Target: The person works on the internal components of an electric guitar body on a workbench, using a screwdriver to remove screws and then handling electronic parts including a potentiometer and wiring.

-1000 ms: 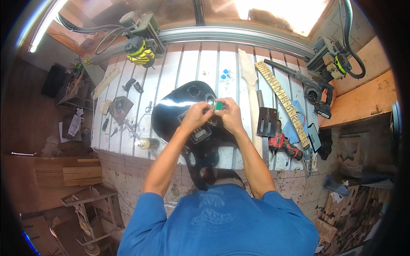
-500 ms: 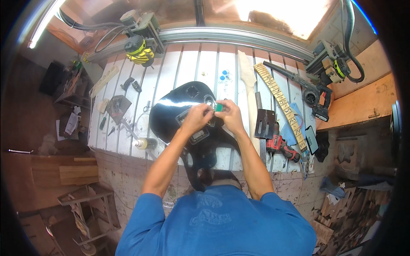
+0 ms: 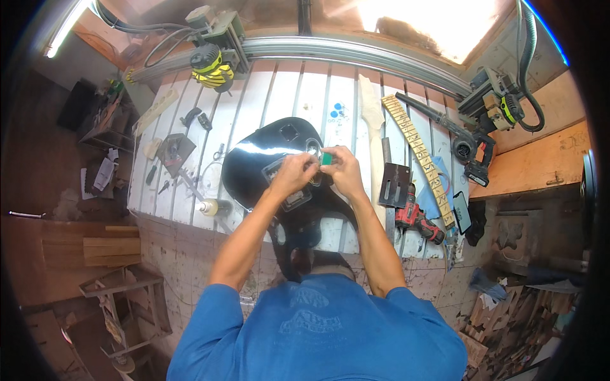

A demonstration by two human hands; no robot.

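Observation:
A glossy black electric guitar body (image 3: 251, 174) lies on the slotted white bench (image 3: 279, 89), with several cut-out cavities in its face. Over its right-hand cavity my two hands nearly meet. Between the thumb and fingers of my right hand (image 3: 345, 171) is a small green block-like piece (image 3: 326, 158). My left hand (image 3: 294, 175) is pinched close beside it, its fingertips at the cavity's edge; whatever it grips is too small to tell. An oval metal-looking ring (image 3: 312, 145) shows just beyond my fingertips.
Right of the guitar body lie a pale wooden neck (image 3: 371, 111), a dark slotted plate (image 3: 395, 185), a red cordless drill (image 3: 418, 219), a long fretboard (image 3: 412, 147) and a cordless blower (image 3: 463, 147). A bottle (image 3: 215, 207) lies left. A metal rail (image 3: 343, 51) crosses the far side.
Both hands stay over the same cavity, with the green piece still in my right fingers. The whole view has shifted slightly; the bench things lie as before.

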